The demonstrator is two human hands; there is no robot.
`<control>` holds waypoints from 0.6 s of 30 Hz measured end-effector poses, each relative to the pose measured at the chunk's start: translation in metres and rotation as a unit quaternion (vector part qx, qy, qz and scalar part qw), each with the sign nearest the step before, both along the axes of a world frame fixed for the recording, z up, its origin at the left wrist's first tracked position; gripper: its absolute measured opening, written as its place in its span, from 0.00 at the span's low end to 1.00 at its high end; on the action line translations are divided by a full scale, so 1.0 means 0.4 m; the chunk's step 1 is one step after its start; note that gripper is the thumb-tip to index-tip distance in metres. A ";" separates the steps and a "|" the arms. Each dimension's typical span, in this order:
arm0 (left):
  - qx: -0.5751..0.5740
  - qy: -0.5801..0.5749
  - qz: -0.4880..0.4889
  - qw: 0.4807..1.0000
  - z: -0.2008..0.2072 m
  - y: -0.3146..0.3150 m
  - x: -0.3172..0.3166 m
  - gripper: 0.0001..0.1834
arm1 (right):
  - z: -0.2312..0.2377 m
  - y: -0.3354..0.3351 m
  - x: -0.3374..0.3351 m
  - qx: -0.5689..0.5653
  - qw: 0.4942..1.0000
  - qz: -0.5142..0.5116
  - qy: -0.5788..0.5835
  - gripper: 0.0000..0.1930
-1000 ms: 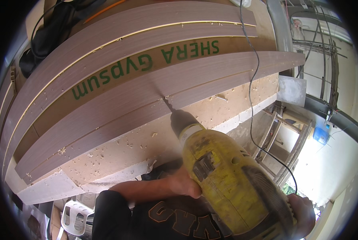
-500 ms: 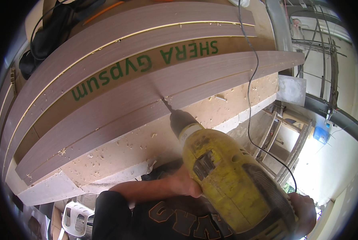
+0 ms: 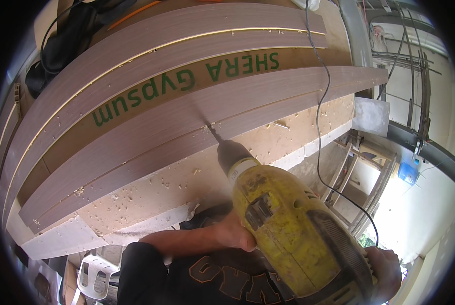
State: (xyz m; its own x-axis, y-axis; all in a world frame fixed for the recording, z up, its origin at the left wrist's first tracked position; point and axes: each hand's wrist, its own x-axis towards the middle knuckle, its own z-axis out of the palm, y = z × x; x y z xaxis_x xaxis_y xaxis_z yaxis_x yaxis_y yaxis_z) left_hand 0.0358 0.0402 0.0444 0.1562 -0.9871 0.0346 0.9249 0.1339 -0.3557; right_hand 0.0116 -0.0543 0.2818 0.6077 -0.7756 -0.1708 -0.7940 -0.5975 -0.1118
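Yellow drill [image 3: 288, 223] held between both hands: right hand [image 3: 385, 273] wrapped round its rear end, left hand [image 3: 237, 235] clenched at its side, fingers partly hidden. Ahead of the grip, bit [image 3: 214, 134] touches grooved board [image 3: 161, 128] amid pale shavings [image 3: 215, 125]. Black cord [image 3: 319, 140] runs from near the right hand, crossing the same board.

- Three o'clock: dark metal beam [image 3: 443, 160] crossed pale wall [image 3: 436, 203].
- Three to four o'clock: wooden ladder-like frame [image 3: 373, 198] stood.
- Four o'clock: strong light whitened wall.
- Seven to eight o'clock: white plastic chair [image 3: 95, 278] stood.
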 end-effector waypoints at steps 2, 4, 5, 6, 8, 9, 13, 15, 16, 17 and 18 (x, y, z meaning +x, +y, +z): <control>-0.003 -0.006 0.005 1.000 0.001 -0.001 0.002 0.66 | 0.008 -0.003 0.002 0.027 0.999 -0.008 0.017 0.15; -0.001 -0.005 -0.003 1.000 0.001 -0.001 0.005 0.67 | 0.009 -0.006 0.006 0.039 0.999 -0.011 0.016 0.15; 0.002 -0.001 -0.013 1.000 -0.001 0.001 0.006 0.67 | 0.006 -0.008 0.009 0.038 0.999 -0.010 0.006 0.14; 0.005 0.003 -0.022 1.000 -0.003 0.002 0.008 0.67 | 0.002 -0.009 0.011 0.037 0.999 -0.009 -0.003 0.14; 0.010 -0.002 -0.028 1.000 -0.004 0.004 0.007 0.67 | -0.015 -0.003 0.003 -0.010 0.999 0.018 -0.028 0.14; 0.012 -0.004 -0.031 0.999 -0.004 0.004 0.006 0.68 | -0.019 -0.001 0.001 -0.033 0.998 0.031 -0.041 0.14; 0.010 -0.006 -0.022 1.000 0.003 0.002 0.014 0.67 | 0.007 -0.012 0.006 0.019 0.998 0.024 0.049 0.14; 0.008 -0.005 -0.021 1.000 0.008 0.000 0.015 0.67 | 0.004 -0.005 0.007 0.006 0.999 0.000 0.034 0.16; 0.004 -0.003 -0.017 1.000 0.008 -0.002 0.014 0.67 | 0.010 -0.004 0.008 0.019 0.999 -0.008 0.049 0.16; -0.001 -0.001 -0.014 1.000 0.006 -0.004 0.010 0.67 | 0.018 -0.005 0.008 0.032 0.997 -0.018 0.065 0.17; -0.006 0.001 -0.012 1.000 0.004 -0.005 0.006 0.67 | 0.027 -0.006 0.008 0.044 0.995 -0.028 0.081 0.17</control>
